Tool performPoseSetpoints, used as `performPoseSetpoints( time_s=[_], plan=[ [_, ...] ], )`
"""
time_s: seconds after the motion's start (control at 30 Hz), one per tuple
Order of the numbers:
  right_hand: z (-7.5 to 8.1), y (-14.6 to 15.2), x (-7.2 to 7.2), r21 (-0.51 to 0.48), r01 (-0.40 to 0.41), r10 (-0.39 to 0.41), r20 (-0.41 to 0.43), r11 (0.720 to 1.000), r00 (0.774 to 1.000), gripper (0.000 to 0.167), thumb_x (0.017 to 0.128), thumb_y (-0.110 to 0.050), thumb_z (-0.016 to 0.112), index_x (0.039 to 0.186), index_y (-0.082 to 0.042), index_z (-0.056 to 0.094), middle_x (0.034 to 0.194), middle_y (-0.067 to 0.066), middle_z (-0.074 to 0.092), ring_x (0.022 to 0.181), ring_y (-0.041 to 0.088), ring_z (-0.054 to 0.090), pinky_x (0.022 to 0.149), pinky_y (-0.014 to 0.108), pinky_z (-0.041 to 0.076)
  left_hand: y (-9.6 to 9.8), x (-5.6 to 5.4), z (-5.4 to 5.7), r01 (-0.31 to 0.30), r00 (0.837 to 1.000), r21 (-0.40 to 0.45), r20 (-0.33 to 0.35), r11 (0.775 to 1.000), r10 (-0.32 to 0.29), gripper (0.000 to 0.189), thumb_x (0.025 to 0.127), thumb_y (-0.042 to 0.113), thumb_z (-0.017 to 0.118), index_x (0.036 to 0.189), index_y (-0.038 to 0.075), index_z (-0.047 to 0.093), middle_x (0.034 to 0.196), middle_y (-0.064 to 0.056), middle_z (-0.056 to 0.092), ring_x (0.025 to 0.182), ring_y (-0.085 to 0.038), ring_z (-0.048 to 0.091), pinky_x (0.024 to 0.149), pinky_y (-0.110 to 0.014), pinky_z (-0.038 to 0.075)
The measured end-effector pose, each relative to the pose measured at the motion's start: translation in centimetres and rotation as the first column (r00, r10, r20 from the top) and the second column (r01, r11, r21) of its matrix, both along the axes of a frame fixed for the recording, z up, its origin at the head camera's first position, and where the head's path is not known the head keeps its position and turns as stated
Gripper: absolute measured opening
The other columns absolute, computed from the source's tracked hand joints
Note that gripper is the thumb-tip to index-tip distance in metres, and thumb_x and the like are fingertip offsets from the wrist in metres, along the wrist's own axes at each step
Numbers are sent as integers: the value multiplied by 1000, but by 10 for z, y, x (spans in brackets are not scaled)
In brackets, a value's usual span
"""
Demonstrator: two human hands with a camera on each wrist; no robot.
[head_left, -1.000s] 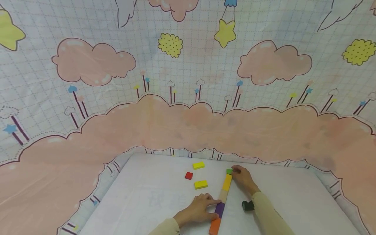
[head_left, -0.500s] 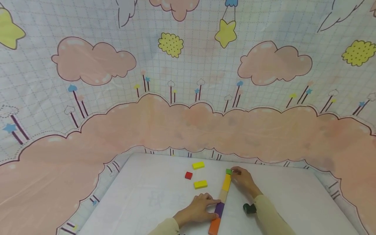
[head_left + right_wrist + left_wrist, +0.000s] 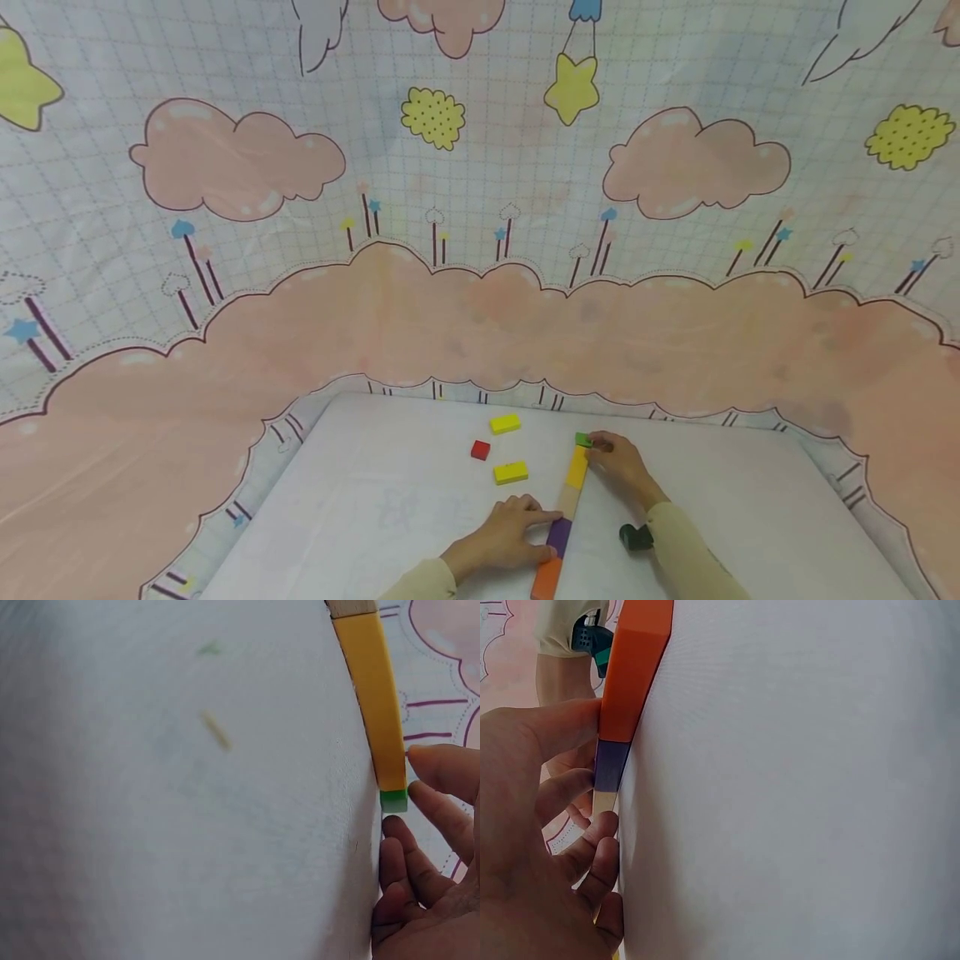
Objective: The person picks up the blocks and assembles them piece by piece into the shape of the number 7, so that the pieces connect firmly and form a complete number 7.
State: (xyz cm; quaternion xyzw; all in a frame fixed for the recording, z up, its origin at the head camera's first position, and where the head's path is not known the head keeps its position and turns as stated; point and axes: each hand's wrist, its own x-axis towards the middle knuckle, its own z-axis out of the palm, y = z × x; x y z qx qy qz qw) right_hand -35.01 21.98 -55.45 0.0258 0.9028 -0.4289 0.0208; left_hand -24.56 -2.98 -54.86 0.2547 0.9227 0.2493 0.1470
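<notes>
Several blocks lie end to end in a straight row on the white table: orange (image 3: 547, 578), purple (image 3: 559, 535), bare wood (image 3: 569, 502), amber (image 3: 577, 468) and a small green one (image 3: 582, 439) at the far end. From the left side, my left hand (image 3: 501, 537) touches the row with the thumb and a straight index finger about the purple block. Its other fingers are loosely bent in the left wrist view. At the far right, my right hand (image 3: 621, 462) has thumb and index fingertips right at the side of the amber and green blocks, the other fingers bent near the tabletop.
Left of the row lie two yellow blocks (image 3: 511, 472) and a red block (image 3: 481, 450). A dark green object (image 3: 636, 537) shows beside the right sleeve (image 3: 693, 550). A cloud-patterned cloth (image 3: 480, 325) hangs behind the white table (image 3: 360, 500).
My right hand has shifted slightly toward the near side and closer against the row's far end. The left hand and the blocks stay nearly where they were.
</notes>
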Motion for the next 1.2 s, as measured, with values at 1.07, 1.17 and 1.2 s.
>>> performPoseSetpoints(
  time_s=[1.07,1.17,1.2],
  plan=[
    [-4,4,-1,18,-18,18,21,1000,1000,36,93,-22,65,127,-11,62,135,16,58,123,35,53,107,56,40,0,0,3,23,1000,-5,-16,1000,-23,49,92,49,62,139,48,49,114,13,53,100,-5,43,88,-28,38],
    [-4,3,0,18,-16,16,24,1000,1000,36,93,-21,65,127,-11,62,135,16,58,123,35,53,107,56,40,-1,0,2,18,1000,9,-4,1000,-18,51,94,49,60,143,44,46,114,13,54,101,-5,44,89,-28,39],
    [-4,3,1,16,-14,14,26,1000,1000,36,93,-21,66,127,-11,62,135,16,58,123,35,53,107,56,40,-1,0,1,16,1000,16,0,1000,-16,52,94,49,59,144,43,46,115,13,55,101,-5,44,89,-29,39]
  ],
)
